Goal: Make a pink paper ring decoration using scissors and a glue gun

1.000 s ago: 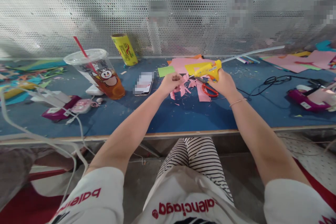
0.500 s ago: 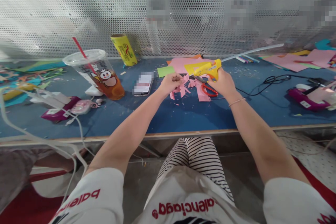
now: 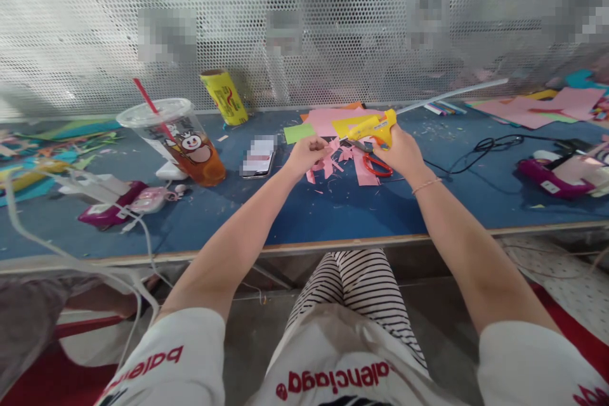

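My right hand (image 3: 400, 151) is wrapped round a yellow hot glue gun (image 3: 373, 125), its nozzle pointing left toward my other hand. A long clear glue stick (image 3: 451, 96) juts out of the gun's back end. With closed fingers, my left hand (image 3: 310, 153) pinches a small piece of pink paper (image 3: 332, 146) close to the nozzle. Several cut pink paper scraps (image 3: 327, 169) lie beneath and beside my fingers. Red-handled scissors (image 3: 378, 166) rest under the glue gun, partly over a pink paper strip (image 3: 365, 176).
Pink, yellow and green paper sheets (image 3: 299, 132) lie behind my hands. To the left are a phone (image 3: 258, 157), a drink cup (image 3: 188, 146) with a straw, a yellow tube (image 3: 226, 98) and a purple power strip (image 3: 114, 204). A black cord (image 3: 485, 147) runs right. Perforated metal (image 3: 333, 63) stands behind.
The view has tilted slightly, so the table things sit a little lower. Both hands keep their grips, the glue gun's nozzle staying near the pink paper.
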`<action>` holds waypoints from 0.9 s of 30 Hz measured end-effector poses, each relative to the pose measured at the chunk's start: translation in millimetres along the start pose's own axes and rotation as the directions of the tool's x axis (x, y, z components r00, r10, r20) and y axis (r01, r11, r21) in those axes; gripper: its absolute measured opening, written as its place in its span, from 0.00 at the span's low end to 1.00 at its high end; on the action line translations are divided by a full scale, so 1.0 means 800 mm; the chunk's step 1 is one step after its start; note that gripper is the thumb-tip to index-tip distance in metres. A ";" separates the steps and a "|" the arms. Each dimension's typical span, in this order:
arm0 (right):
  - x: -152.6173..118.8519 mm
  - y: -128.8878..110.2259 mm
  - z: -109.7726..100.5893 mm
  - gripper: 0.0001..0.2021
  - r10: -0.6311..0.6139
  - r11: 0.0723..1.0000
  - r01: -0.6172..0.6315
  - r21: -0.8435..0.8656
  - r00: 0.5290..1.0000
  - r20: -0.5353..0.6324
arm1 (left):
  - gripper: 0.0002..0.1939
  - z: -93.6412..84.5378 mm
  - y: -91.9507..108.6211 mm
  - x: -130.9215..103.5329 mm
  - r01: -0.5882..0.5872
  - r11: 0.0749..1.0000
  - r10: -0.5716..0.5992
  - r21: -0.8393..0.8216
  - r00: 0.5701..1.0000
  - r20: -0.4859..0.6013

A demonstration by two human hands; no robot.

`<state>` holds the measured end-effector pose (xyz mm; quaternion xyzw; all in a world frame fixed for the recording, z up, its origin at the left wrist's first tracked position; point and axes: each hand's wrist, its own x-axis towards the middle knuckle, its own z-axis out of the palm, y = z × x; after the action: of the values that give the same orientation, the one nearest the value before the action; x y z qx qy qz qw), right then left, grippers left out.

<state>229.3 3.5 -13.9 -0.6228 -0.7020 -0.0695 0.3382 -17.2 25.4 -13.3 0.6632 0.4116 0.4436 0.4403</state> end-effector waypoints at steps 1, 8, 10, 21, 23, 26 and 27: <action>0.000 0.000 0.000 0.24 0.000 1.000 0.000 -0.003 1.000 0.010 | 0.07 0.000 0.000 0.000 -0.001 1.000 0.001 0.004 1.000 0.001; -0.001 -0.001 -0.001 0.23 -0.030 0.999 0.030 -0.020 0.999 0.022 | 0.07 0.000 0.005 -0.002 0.012 1.000 -0.012 -0.002 1.000 -0.012; -0.001 -0.001 -0.001 0.22 -0.034 0.999 0.035 -0.028 0.999 0.026 | 0.06 0.000 0.005 -0.002 0.015 1.000 -0.015 -0.001 1.000 -0.016; 0.001 0.000 -0.002 0.20 -0.025 0.999 0.026 -0.037 0.999 0.042 | 0.07 0.000 0.002 -0.001 0.005 1.000 -0.005 -0.019 0.999 -0.033; 0.001 0.000 -0.002 0.21 -0.023 0.999 0.024 -0.038 0.999 0.037 | 0.07 0.000 0.003 -0.001 0.017 1.000 -0.018 -0.025 0.999 -0.043; 0.001 0.000 -0.001 0.22 -0.020 0.999 0.021 -0.049 0.999 0.033 | 0.06 0.000 0.004 0.000 0.020 0.999 -0.021 -0.027 0.999 -0.035; 0.001 0.000 -0.001 0.22 -0.018 0.999 0.019 -0.051 0.999 0.031 | 0.06 -0.001 0.004 0.000 0.017 1.000 -0.018 -0.024 0.999 -0.029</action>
<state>229.7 3.5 -12.7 -0.6258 -0.7109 -0.0810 0.3106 -17.2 24.6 -10.4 0.6478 0.4184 0.4543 0.4460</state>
